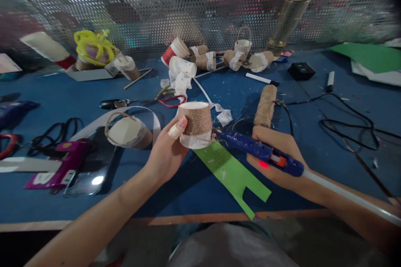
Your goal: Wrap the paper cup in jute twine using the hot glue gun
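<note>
My left hand (169, 146) grips a small paper cup (197, 123) wrapped in twine, a white band showing below the twine. My right hand (278, 158) is closed around a blue hot glue gun (263, 152); its nozzle points at the cup's lower right side, and I cannot tell whether it touches. A long glue stick (347, 194) runs out of the gun's back end, and a red light glows under its body. Beneath the cup lies a cut strip of green paper (225, 171). A spool of twine (265, 106) lies just beyond my right hand.
Left on the blue table (138, 196) lie a phone (90, 171), a purple pouch (65, 162) and a twine-handled cup (128, 131). Scissors (172, 100) and several wrapped cups (206, 61) are farther back. A bottle (290, 16) stands by the mesh screen (150, 8); a black cable (344, 125) trails right.
</note>
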Demonstrator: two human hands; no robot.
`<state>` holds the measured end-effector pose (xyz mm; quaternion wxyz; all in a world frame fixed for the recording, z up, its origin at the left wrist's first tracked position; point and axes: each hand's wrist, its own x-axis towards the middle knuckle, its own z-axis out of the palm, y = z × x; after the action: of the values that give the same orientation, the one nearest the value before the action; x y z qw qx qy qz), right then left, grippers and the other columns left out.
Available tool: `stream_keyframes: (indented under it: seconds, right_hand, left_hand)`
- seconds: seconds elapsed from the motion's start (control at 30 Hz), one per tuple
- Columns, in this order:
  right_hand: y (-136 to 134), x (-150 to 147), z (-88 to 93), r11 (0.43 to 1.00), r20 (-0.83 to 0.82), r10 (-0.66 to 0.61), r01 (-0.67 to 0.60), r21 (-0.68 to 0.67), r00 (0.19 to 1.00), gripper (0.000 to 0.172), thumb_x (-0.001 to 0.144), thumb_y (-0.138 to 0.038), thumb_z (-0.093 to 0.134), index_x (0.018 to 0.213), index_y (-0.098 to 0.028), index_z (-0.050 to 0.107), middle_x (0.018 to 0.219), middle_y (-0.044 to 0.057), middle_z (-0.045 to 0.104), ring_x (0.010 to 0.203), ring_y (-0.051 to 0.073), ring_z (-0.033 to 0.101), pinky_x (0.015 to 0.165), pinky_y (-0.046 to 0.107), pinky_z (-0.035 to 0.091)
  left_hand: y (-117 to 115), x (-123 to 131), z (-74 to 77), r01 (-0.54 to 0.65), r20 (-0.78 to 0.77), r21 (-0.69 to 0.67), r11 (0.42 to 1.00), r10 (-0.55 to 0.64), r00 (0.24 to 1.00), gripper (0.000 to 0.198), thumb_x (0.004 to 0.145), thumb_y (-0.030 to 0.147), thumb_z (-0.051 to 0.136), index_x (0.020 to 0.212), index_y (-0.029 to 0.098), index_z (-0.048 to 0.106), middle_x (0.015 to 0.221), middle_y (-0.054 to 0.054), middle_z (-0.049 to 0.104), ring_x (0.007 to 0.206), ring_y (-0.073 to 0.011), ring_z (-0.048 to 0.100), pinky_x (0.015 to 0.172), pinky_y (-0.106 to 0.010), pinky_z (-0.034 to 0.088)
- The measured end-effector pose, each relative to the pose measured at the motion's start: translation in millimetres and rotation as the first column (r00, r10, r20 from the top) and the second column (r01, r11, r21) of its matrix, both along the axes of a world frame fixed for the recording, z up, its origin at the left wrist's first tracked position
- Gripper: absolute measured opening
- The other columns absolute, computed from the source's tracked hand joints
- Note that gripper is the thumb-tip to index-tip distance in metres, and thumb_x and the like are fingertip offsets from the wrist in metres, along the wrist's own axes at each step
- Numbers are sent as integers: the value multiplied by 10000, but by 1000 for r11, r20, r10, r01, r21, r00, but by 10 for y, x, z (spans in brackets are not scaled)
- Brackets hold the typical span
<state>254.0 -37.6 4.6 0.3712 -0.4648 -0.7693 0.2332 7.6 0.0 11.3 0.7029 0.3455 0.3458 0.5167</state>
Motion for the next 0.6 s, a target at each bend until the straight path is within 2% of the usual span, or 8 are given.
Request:
stream_keyframes:
  seconds: [0.13, 0.23, 0.33, 0.43, 0.47, 0.53, 0.6]
  right_hand:
    - [16, -11, 48, 993, -15, -116, 116, -21, 993, 265, 796, -53, 634, 718, -235, 457, 653, -59, 469, 568, 107, 462, 547, 262, 370]
    - [4, -37, 95, 989, -98, -143, 145, 4, 985, 217, 841, -62, 628, 759, -236, 529, 650, -57, 512, 567, 107, 496, 554, 258, 416]
    - [-12, -67, 77, 994, -186, -99, 105, 20, 977, 144, 874, -162, 717, 914, -255, 615, 790, -31, 656, 637, 125, 590, 619, 277, 502]
    - [-18, -99, 0, 999, -261, -39, 44, 13, 964, 373, 823, -262, 833, 1133, -296, 629, 1010, 11, 751, 729, 166, 659, 670, 319, 562]
    - [-20, -113, -24, 1000, -276, -17, 18, 3, 961, 374, 813, -276, 847, 1123, -299, 639, 1010, 12, 762, 756, 179, 684, 681, 325, 577]
    - [-28, -143, -54, 995, -282, -15, -15, -102, 959, 399, 800, -283, 863, 1143, -287, 659, 1055, 30, 782, 875, 216, 741, 731, 338, 606]
    - [-42, -172, -59, 985, -345, 3, -63, -162, 939, 348, 806, -250, 853, 1107, -269, 680, 1072, 28, 795, 939, 225, 771, 799, 344, 631]
  left_hand:
    - [-5, -12, -21, 8, -43, 18, 1000, -7, 999, 410, 882, 471, 740, 1193, 204, 739, 1118, -66, 773, 962, -256, 736, 902, -409, 606]
    - [-15, -6, -32, 19, -74, 18, 1000, -17, 997, 447, 898, 488, 714, 1242, 203, 714, 1096, -80, 763, 951, -267, 736, 910, -423, 587]
    - [-30, 18, -34, 20, -75, 27, 999, -18, 997, 432, 901, 463, 723, 1263, 228, 704, 1129, -69, 750, 991, -252, 720, 922, -395, 572]
    - [-46, 43, -49, 36, -68, 27, 999, -34, 997, 379, 911, 434, 725, 1245, 257, 710, 1209, -56, 738, 1078, -242, 694, 945, -353, 549]
    - [-50, 50, -58, 43, -71, 23, 999, -42, 997, 376, 909, 436, 730, 1243, 264, 710, 1227, -54, 735, 1102, -243, 687, 949, -344, 542]
    - [-58, 60, -76, 55, -86, 1, 998, -55, 995, 398, 898, 448, 744, 1252, 270, 704, 1251, -55, 732, 1138, -253, 676, 951, -336, 532]
    - [-63, 69, -87, 63, -100, -27, 998, -66, 993, 419, 887, 449, 758, 1261, 271, 697, 1274, -58, 727, 1162, -258, 667, 950, -331, 527]
